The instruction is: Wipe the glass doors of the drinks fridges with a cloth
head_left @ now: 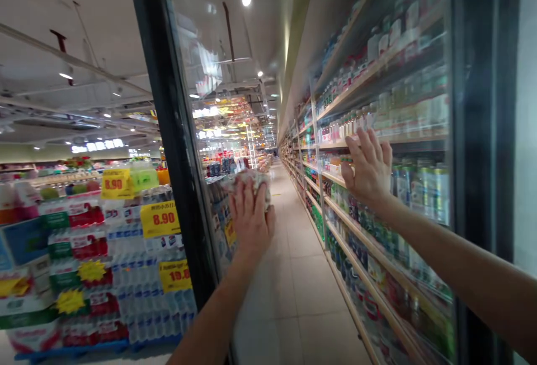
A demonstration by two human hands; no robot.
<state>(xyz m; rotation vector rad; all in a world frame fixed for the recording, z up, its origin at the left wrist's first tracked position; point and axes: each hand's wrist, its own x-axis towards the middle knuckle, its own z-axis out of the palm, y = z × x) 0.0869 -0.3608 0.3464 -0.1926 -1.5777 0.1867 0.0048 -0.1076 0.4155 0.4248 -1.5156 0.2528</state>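
My left hand presses a crumpled pale cloth against the inside of an open glass cooler door, fingers laid over the cloth. My right hand is raised with its fingers spread flat, palm towards the glass front of the neighbouring cooler section. It touches or nearly touches that glass and holds nothing. Behind the glass stand rows of bottled drinks on shelves.
The door's black frame runs diagonally across the left of the view. Stacked packs of bottled water with yellow price tags stand at the left. A long tiled aisle runs ahead between the coolers and the displays.
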